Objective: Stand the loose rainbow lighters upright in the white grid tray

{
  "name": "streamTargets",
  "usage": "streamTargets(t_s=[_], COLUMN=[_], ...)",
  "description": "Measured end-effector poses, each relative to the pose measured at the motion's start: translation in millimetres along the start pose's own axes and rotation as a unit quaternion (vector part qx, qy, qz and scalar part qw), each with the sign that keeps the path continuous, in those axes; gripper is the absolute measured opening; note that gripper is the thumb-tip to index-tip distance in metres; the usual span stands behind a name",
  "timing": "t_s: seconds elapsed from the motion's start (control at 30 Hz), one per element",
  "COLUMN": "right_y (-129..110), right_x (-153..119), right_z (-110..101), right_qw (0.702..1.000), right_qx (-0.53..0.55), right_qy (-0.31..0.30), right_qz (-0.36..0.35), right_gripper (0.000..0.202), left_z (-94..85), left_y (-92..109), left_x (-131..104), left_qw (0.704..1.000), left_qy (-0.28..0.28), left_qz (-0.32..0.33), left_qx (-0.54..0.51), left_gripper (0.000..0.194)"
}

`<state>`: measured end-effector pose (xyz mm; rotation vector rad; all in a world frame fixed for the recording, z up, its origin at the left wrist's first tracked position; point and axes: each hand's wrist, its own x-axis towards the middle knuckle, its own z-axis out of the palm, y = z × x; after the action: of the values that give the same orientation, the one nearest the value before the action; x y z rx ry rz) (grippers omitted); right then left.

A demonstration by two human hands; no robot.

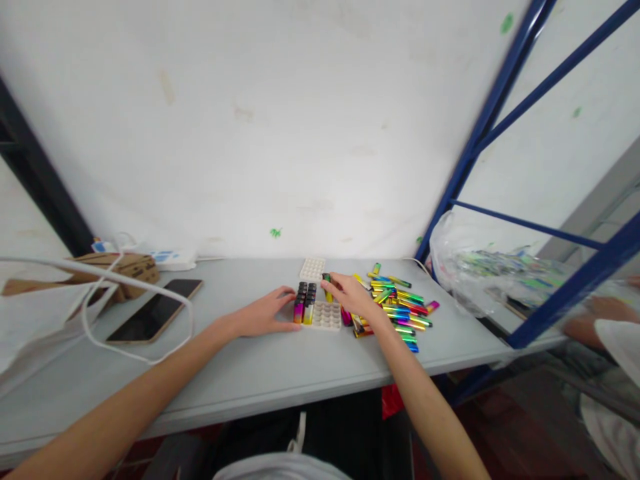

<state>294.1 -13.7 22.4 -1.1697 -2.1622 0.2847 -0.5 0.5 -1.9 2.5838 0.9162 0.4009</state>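
A white tray with small square compartments (pixel 327 316) lies on the table in front of me. Two rows of upright lighters (pixel 303 308) with black tops fill its left side. My left hand (pixel 267 311) rests at the tray's left edge, fingers apart, with the thumb low and the other fingertips beside the lighters. Over the tray's right back part, my right hand (pixel 350 293) pinches a yellow-green lighter (pixel 328 287) with a dark top, held roughly upright. Right of the tray lies a loose pile of shiny, many-coloured lighters (pixel 400 310), partly hidden by my right forearm.
A second white tray (pixel 313 268) lies behind, near the wall. At left are a phone (pixel 156 312), a white cable (pixel 189 320) and a cardboard box (pixel 127 273). A blue metal frame (pixel 463 157) and a clear plastic bag (pixel 455 260) stand right; a co-worker's arm (pixel 595 320) shows beyond.
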Motion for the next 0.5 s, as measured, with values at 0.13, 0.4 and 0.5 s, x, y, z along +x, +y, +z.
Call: streamTargets(t_s=[0.13,0.4,0.5], right_y=[1,11,15], right_x=[-3,0,0], right_z=[-1,3,9], right_qw=[1.0,0.994,0.991], right_qx=[0.003,-0.024,-0.053], right_qy=[-0.027,-0.091,-0.101], right_qz=[-0.001,-0.048,-0.063], right_gripper=[0.031,0.019,0.01], left_z=[0.5,0.5,0.3], left_y=[0,2,2], left_x=[0,1,0], left_qw=[1.0,1.0,1.0], left_qy=[-0.003,-0.003,-0.001], left_qz=[-0.006,-0.009,-0.006], left_qx=[-0.003,-0.004,-0.005], left_gripper=[0.077,0.076,0.075])
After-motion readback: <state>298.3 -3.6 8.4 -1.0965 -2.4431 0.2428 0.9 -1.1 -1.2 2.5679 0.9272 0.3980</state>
